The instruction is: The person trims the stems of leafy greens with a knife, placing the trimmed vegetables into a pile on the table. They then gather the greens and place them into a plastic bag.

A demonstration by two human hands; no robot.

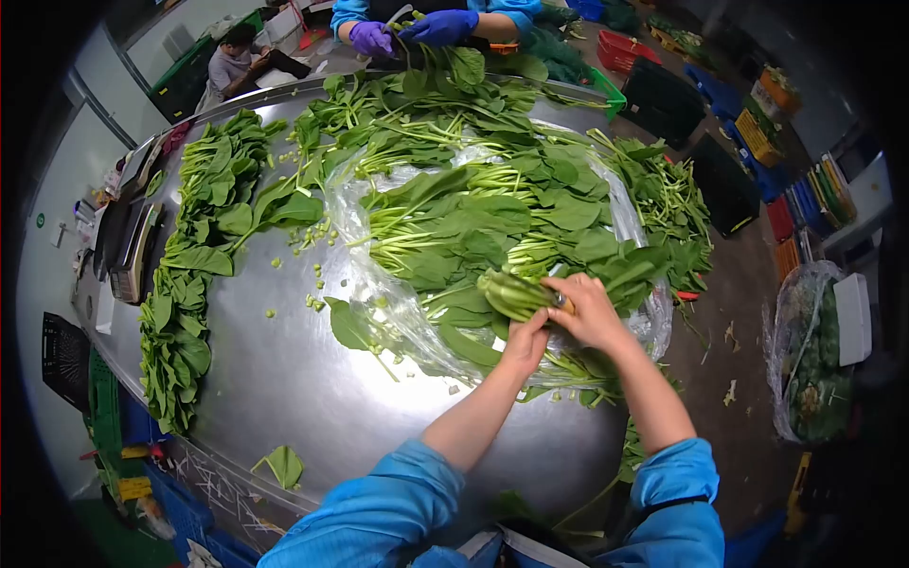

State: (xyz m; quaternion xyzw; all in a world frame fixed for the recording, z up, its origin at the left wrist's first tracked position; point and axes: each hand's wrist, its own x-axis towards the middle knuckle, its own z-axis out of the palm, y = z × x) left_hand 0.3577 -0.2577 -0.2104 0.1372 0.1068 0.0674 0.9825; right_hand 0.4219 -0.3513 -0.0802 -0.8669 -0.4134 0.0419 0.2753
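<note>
A pale-green bunch of thick leafy stems point(511, 294) is clasped in the left hand point(525, 341), stem ends pointing up-left; the right hand point(589, 314), just right of it, grips 1 short tan-handled tool point(565, 303) above the shiny metal desk point(270, 364).

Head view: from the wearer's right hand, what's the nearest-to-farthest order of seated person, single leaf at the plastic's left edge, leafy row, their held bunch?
From the right hand:
1. Held bunch: immediately left.
2. Single leaf: farther left, at the plastic's edge.
3. Leafy row: along the table's left edge.
4. Seated person: back left, beyond the table.
</note>
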